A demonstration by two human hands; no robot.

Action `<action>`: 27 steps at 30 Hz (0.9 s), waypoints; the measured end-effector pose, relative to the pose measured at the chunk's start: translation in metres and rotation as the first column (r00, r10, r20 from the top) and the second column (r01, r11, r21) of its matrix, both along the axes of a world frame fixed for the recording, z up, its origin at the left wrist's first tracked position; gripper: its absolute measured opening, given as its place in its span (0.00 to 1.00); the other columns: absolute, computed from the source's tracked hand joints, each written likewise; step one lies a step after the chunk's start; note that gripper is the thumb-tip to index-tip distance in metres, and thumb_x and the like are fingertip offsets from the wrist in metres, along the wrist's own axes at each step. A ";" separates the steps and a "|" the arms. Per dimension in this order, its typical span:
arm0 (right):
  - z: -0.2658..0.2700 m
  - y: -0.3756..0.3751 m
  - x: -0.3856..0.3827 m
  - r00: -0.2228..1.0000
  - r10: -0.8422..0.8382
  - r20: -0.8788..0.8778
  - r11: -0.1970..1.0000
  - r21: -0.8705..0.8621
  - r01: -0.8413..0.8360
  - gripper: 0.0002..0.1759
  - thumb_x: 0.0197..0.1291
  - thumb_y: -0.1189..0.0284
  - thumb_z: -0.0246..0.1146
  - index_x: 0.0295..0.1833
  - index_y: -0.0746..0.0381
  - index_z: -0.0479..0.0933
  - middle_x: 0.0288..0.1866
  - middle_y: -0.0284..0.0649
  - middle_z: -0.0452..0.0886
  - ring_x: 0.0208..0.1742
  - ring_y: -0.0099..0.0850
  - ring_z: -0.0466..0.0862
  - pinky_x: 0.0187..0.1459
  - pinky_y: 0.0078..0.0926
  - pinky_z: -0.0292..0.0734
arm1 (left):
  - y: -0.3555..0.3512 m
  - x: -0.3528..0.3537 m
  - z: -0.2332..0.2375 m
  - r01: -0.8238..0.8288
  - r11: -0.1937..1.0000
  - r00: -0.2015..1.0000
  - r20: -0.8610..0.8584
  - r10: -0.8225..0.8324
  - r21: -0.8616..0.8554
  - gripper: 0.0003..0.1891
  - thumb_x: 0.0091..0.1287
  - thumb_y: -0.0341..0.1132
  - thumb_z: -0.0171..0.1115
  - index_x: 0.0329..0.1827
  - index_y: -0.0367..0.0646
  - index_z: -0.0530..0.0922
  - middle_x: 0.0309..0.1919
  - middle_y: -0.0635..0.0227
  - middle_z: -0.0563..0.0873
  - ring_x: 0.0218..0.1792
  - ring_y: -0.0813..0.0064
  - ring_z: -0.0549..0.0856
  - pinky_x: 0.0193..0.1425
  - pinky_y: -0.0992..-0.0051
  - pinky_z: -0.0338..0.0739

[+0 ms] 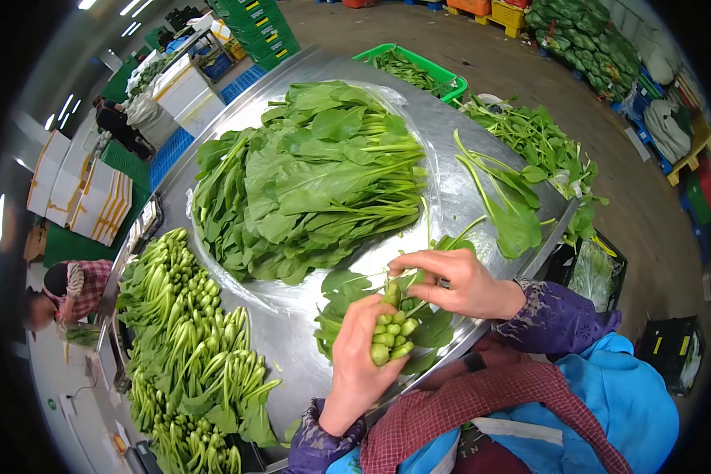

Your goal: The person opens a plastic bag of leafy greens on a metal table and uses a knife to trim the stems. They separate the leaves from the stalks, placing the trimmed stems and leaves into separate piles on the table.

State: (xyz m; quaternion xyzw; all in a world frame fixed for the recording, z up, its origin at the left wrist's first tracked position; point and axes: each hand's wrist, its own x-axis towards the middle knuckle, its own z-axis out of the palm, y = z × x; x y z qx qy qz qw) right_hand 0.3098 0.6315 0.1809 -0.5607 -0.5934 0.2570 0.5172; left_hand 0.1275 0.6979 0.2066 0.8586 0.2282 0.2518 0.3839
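My left hand [362, 347] is wrapped around a bunch of leafy greens [391, 332], the pale cut stem ends facing up and the leaves spreading below. Close above it, my right hand [462, 284] has thumb and fingers bent around the top of one green stalk [393, 292] at the bunch's edge. Part of that stalk is hidden by the fingers. Beyond both hands, a large pile of long-stemmed leafy greens [308, 182] lies on clear plastic sheeting. Many greens with trimmed stem ends [189, 332] are stacked to the left. A few loose leaves [509, 205] lie at the right.
A metal table [292, 347] carries the greens. More leaves [537, 138] heap up at its right edge, near a green basket [450, 87]. Foam boxes [103, 201] and stacked green crates [253, 31] stand at the back left. Another person [71, 288] bends at the far left.
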 end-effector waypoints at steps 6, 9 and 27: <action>-0.009 -0.007 -0.004 0.890 -0.062 0.452 0.998 0.049 0.045 0.17 0.50 0.81 0.64 0.49 0.65 0.76 0.41 0.46 0.82 0.39 0.42 0.84 0.35 0.31 0.80 | -0.004 0.000 -0.004 -0.003 1.000 1.000 -0.019 0.002 -0.025 0.22 0.40 0.24 0.70 0.41 0.40 0.73 0.44 0.55 0.79 0.45 0.56 0.80 0.49 0.67 0.74; -0.044 -0.008 0.008 0.894 -0.072 0.443 0.990 -0.075 0.117 0.14 0.55 0.77 0.61 0.49 0.65 0.75 0.40 0.49 0.82 0.38 0.44 0.83 0.34 0.37 0.79 | -0.004 -0.003 -0.006 -0.008 1.000 1.000 -0.004 0.008 -0.030 0.22 0.41 0.24 0.70 0.41 0.40 0.73 0.43 0.55 0.79 0.45 0.57 0.80 0.50 0.68 0.74; -0.109 0.068 0.081 0.759 -0.340 0.555 0.914 0.003 0.407 0.13 0.54 0.69 0.63 0.45 0.60 0.76 0.42 0.42 0.79 0.36 0.44 0.81 0.35 0.39 0.77 | 0.034 -0.057 0.003 -0.047 0.717 0.967 0.149 0.208 -0.695 0.31 0.47 0.19 0.69 0.57 0.35 0.69 0.45 0.66 0.79 0.46 0.78 0.78 0.53 0.78 0.72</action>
